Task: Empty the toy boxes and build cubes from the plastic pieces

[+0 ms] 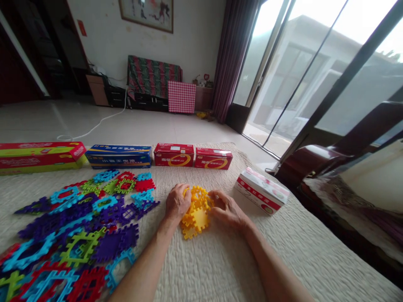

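A small heap of yellow interlocking plastic building pieces [200, 219] with notched edges lies on the light quilted cover, between my two hands. My left hand [178, 203] is closed against the heap's left side, with a bit of yellow showing between thumb and fingers. On the other side, my right hand [229, 210] curves its thumb and fingers around the heap's right edge. Some fingertips of both hands are hidden behind the yellow pieces. To the left spreads a large pile of similar purple, blue, green and red pieces [115, 243].
Along the far edge of the quilted cover [226, 268] stand a long red-and-green box [40, 157], a blue box [119, 157] and two red boxes [174, 156]. A white-and-red box [261, 191] sits at the right. Beyond are a curved dark wooden armrest [315, 161] and glass doors.
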Demonstrator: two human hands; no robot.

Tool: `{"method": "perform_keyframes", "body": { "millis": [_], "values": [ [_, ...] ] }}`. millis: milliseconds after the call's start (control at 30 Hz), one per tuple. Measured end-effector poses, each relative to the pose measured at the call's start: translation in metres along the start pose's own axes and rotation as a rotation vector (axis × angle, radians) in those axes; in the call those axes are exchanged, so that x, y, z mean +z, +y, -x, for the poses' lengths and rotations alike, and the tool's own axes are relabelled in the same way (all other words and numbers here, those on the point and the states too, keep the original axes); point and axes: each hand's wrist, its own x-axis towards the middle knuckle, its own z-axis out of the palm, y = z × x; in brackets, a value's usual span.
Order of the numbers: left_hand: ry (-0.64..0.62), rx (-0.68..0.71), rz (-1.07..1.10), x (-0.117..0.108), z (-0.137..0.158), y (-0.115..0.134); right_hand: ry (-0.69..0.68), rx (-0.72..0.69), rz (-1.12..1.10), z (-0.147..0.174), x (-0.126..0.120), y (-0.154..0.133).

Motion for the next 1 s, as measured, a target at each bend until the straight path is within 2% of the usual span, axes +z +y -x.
{"method": "perform_keyframes", "body": {
  "millis": [100, 200, 300, 500, 600, 733, 800, 900, 1000],
  "values": [
    [-0.054, 0.093, 0.022, -0.001, -0.002, 0.003, -0.060, -0.031, 0.093, -0.001, -0.001, 0.002],
    [-0.159, 0.178, 0.032, -0.002, -0.003, 0.006, -0.062, -0.088, 0.192, -0.003, -0.001, 0.002],
    [-0.226, 0.168, 0.023, -0.003, -0.002, 0.008, -0.051, -0.131, 0.274, -0.003, 0.000, -0.001],
    [-0.241, 0.145, 0.013, -0.005, -0.001, 0.010, -0.050, -0.171, 0.279, -0.002, 0.001, -0.003],
    [-0.238, 0.181, 0.031, -0.005, -0.001, 0.010, 0.029, -0.162, 0.243, -0.004, -0.001, 0.006],
    [-0.234, 0.207, 0.049, -0.004, -0.001, 0.009, 0.258, -0.189, 0.326, -0.007, -0.004, 0.020],
    [-0.247, 0.207, 0.049, -0.004, 0.000, 0.008, 0.322, -0.188, 0.365, -0.008, -0.006, 0.025],
    [-0.259, 0.200, 0.071, -0.005, -0.001, 0.008, 0.264, -0.165, 0.364, -0.007, -0.011, 0.031],
    [-0.234, 0.155, 0.089, -0.004, -0.002, 0.006, 0.169, -0.120, 0.273, -0.003, -0.021, 0.033]
  ]
}}
